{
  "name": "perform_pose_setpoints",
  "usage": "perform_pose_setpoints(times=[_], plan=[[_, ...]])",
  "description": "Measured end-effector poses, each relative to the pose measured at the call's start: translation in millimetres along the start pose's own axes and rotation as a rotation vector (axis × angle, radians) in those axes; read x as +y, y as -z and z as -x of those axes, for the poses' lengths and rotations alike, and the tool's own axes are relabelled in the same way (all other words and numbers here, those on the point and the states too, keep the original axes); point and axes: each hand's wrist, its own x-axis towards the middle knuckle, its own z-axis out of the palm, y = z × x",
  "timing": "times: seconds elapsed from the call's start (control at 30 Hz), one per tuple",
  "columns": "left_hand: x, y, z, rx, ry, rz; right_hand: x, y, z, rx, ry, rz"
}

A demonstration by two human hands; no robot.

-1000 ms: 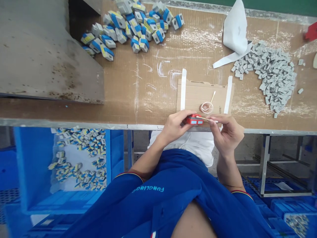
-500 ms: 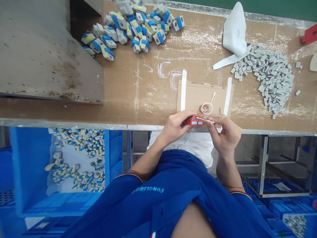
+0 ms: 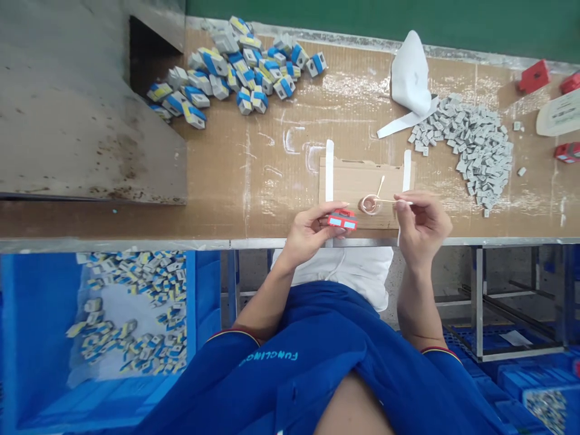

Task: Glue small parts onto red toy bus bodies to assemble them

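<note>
Fingers of the left hand (image 3: pixel 310 226) curl closed around a red block with pale blue window panels (image 3: pixel 342 221), holding it just above the front edge of the bench at lower centre of the frame. Fingertips of the right hand (image 3: pixel 423 220) pinch a thin wooden cotton swab (image 3: pixel 385 200) near its end, with its tip pointing left over a small round clear dish (image 3: pixel 370 205). That dish sits on a tan cardboard sheet (image 3: pixel 362 184), with a second swab (image 3: pixel 379 186) leaning out of it. Two white tape strips (image 3: pixel 329 169) (image 3: pixel 406 170) run across that sheet.

A light pinch near the swab's end, with the block kept steady in the other hand, would likely give the most control. Wrists resting close together would help too.

One block is in hand, and two swabs, one dish and two strips show. Three red pieces (image 3: pixel 534 76) (image 3: pixel 571 83) (image 3: pixel 566 151) lie at the right edge. A heap of blue, yellow and white blocks (image 3: pixel 235 69) at upper left and a heap of small grey pieces (image 3: pixel 466 148) at right are too many to count exactly. More blocks fill a blue plastic crate (image 3: pixel 194 284) at lower left.
</note>
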Motion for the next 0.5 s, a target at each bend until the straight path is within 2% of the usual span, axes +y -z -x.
perform_pose_setpoints(times=[0.13, 0.27, 0.4, 0.5], plan=[[2.3, 5.1, -0.3, 0.000, 0.020, 0.113, 7.3, -6.9, 2.8, -0.157, 0.027, 0.119], [6.1, 8.6, -2.0, -0.009, 0.029, 0.161, 11.9, 4.9, -5.3, -0.226, 0.034, 0.140], [8.2, 8.8, -4.5, -0.024, -0.028, 0.194, 42.0, 29.6, -47.4, -0.069, -0.042, 0.306], [6.3, 8.2, -5.1, -0.010, -0.060, 0.174, 73.8, 37.6, -86.2, -0.105, -0.105, 0.431]])
